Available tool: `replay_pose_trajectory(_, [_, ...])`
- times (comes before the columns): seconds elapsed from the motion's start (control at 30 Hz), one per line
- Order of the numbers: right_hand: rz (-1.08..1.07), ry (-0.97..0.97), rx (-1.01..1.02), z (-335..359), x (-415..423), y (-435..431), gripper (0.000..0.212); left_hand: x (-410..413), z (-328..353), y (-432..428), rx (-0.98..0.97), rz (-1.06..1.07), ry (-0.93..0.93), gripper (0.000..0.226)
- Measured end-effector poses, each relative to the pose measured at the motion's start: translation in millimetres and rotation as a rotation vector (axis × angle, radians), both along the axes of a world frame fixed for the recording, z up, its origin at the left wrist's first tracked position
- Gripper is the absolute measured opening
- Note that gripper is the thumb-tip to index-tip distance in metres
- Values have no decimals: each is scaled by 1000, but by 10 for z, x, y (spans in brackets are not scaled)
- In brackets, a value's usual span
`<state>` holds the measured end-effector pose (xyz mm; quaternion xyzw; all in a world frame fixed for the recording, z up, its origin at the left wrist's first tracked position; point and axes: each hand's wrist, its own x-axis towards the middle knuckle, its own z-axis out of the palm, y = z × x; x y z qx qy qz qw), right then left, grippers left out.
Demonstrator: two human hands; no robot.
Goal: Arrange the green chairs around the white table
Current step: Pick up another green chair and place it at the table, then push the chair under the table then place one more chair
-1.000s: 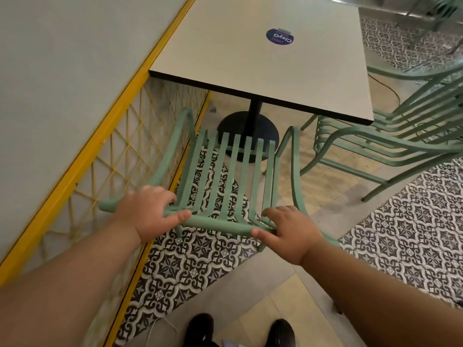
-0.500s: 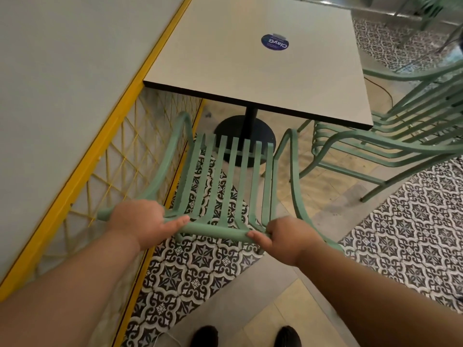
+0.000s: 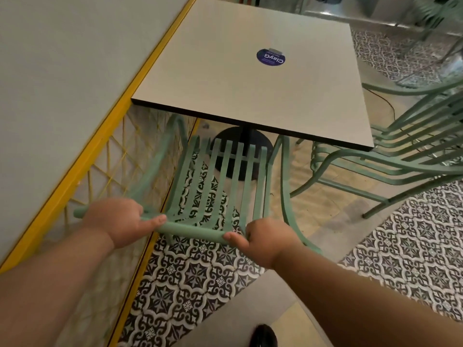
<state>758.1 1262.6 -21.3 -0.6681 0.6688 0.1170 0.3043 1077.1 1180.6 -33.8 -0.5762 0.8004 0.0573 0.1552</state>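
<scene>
The left hand (image 3: 117,219) and right hand (image 3: 265,240) each curl round the top rail of the green chair (image 3: 193,229), low in the middle of the frame. Its seat runs straight away from them, the front edge just under the near side of the tabletop (image 3: 250,81) — so a level forward push looks right, neither hand nearer.

Grey wall (image 3: 62,71) on left w/ yellow trim (image 3: 100,136), yellow lattice panel (image 3: 112,169) below, b&w patterned floor tiles (image 3: 190,279), beige tiles (image 3: 318,204)
</scene>
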Motion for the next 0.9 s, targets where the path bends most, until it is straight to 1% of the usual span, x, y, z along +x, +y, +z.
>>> replay_pose_trajectory(0.2, [-14, -12, 22, -23, -18, -46, 81, -4, 25, -45, 21, -6, -44, 121])
replay_pose_trajectory(0.3, [-11, 7, 24, -11, -8, -41, 82, -14, 63, -48, 44, 5, -67, 119])
replay_pose_trajectory(0.4, [-26, 14, 11, 17, 15, -65, 82, -43, 70, -93, 83, 81, -70, 119])
replay_pose_trajectory(0.47, [-24, 0, -14, 91, 4, -50, 78, -70, 122, -99, 120, 139, -57, 121])
replay_pose_trajectory(0.5, [-30, -11, -37, 146, 0, 19, 74, -100, 197, -50, 134, 146, -70, 117])
replay_pose_trajectory(0.57, [-86, -22, -118, 358, -21, 155, 61, -212, 393, 50, 122, 142, -82, 97])
replay_pose_trajectory(0.6, [-124, -39, -166, 472, -34, 253, 56, -267, 505, 140, 106, 110, -53, 86])
replay_pose_trajectory(0.63, [-157, -56, -219, 572, -59, 334, 55, -327, 632, 220, 88, 60, 1, 80])
replay_pose_trajectory(0.73, [-245, -61, -386, 967, -158, 646, 68, -482, 958, 461, 30, -44, 215, 76])
replay_pose_trajectory(0.83, [-355, -45, -403, 1273, -331, 990, 75, -735, 1286, 595, 70, -140, 314, 74])
replay_pose_trajectory(0.9, [-403, -12, -409, 1362, -437, 1230, 76, -946, 1483, 602, 38, -259, 317, 74])
